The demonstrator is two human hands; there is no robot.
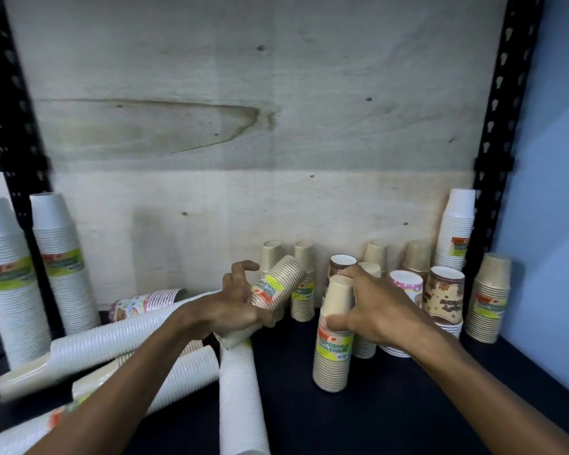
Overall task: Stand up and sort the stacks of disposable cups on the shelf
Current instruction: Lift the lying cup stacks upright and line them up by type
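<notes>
At centre frame the right hand (pixel 372 310) is gripping an upright tan stack (pixel 334 343) on the shelf (pixel 391 405) to steady it, while the left hand (pixel 235 303) is seemingly clutching a tilted tan stack (pixel 278 284), probably for righting.

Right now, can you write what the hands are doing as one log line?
left hand: grips tilted tan cup stack | right hand: grips upright tan cup stack | white stacks: lying down

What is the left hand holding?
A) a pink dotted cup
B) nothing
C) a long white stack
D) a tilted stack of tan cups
D: the left hand grips a tan cup stack that leans over, off the shelf.
</notes>
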